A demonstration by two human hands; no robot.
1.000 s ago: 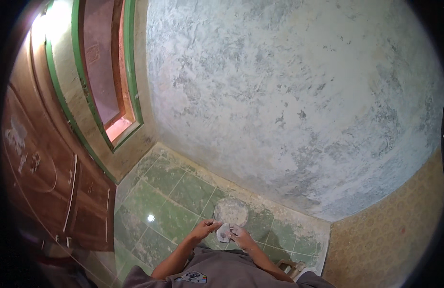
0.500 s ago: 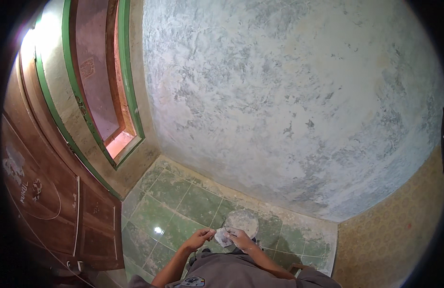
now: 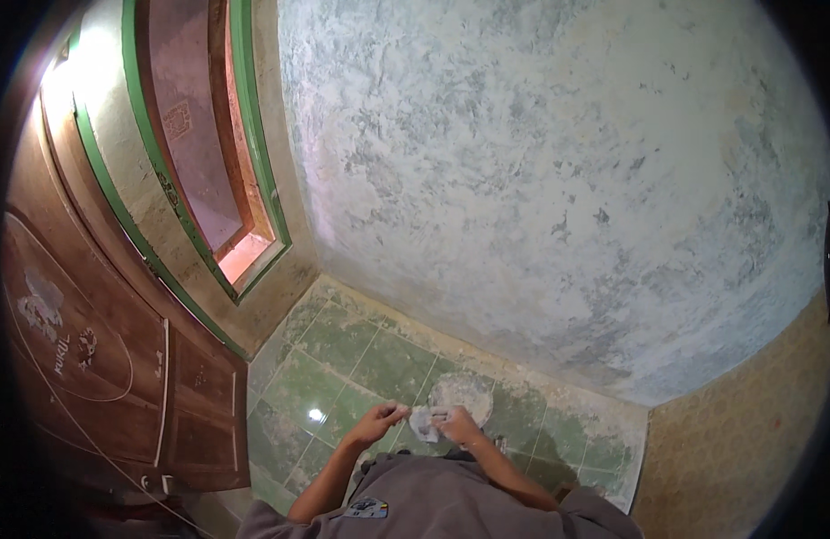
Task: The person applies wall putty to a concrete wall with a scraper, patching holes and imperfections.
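My right hand (image 3: pixel 462 425) is closed, its thumb and fingers against a small, pale, crumpled piece (image 3: pixel 423 422) that looks like paper or cloth. Close by on the left, my left hand (image 3: pixel 376 425) has its fingertips pinched together beside the piece's edge. Whatever the left fingertips hold, if anything, is too small to make out. Both hands are in front of my grey shirt, above the floor. Just beyond the right hand lies a round, whitish, dusty shape (image 3: pixel 466 393), partly covered by that hand.
A patchy white-grey wall (image 3: pixel 523 180) rises ahead. Dusty green floor tiles (image 3: pixel 343 337) spread below. On the left stand a brown wooden door (image 3: pixel 199 386) and a green-framed window (image 3: pixel 253 135). A yellowish patterned wall (image 3: pixel 738 431) is on the right. A thin cord (image 3: pixel 101 467) crosses the door.
The view has shifted slightly, so the room appears a little further right and higher. My right hand has turned and moved slightly right; my left fingertips have drawn near the pale piece.
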